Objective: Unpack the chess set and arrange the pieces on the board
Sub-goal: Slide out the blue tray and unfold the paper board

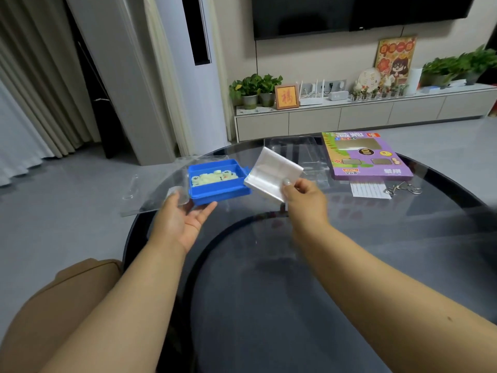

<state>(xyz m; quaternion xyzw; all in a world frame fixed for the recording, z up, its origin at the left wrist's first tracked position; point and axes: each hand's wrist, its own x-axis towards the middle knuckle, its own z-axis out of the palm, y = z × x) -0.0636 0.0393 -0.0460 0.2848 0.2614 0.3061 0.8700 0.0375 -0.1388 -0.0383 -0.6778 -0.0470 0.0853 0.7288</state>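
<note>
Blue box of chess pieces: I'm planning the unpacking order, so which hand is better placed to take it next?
Left. The left hand lies open, palm up, right beside the blue box, holding nothing. The right hand is busy pinching the folded plastic sheet.

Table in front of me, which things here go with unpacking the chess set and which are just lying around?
Chess job: blue box of pale pieces; folded sheet pinched in right hand; purple package.

Lying about: metal wire puzzle, striped paper slip, clear plastic tray.

Blue tray [219,193] — pale cream pieces [212,176] inside; silvery-white sheet [273,172] right of tray; purple box [368,157] further right — green-yellow print.
</note>
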